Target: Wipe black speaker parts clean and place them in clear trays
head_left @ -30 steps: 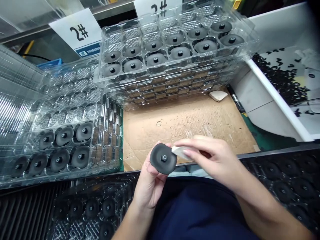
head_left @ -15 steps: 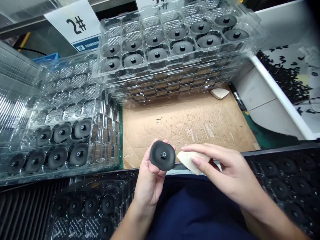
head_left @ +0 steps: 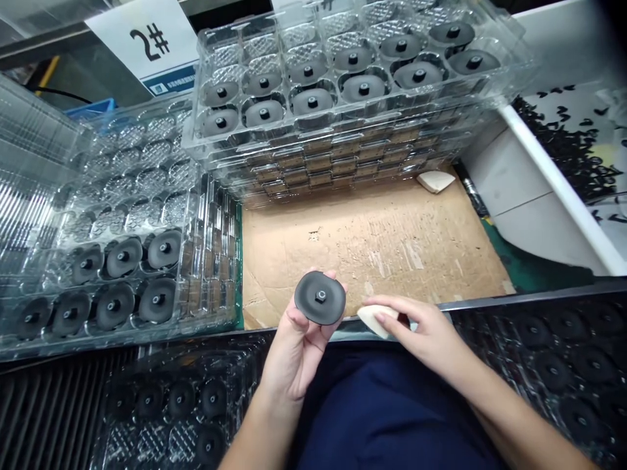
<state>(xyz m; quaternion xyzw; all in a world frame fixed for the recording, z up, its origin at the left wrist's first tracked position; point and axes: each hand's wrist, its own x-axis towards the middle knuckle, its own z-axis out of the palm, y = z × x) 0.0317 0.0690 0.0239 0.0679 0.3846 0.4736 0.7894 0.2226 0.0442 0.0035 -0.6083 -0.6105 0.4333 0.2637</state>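
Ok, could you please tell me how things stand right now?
Left hand: black disc held up. Right hand: white wedge pinched. Disc tray alongside, not blocking.

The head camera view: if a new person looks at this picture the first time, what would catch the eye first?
First comes the black round disc with a central stud, held at the centre by the left hand. Beside it, the right hand pinches a pale wedge-shaped pad. Above them, stacked clear plastic trays hold rows of similar discs, next to a white "2#" sign.
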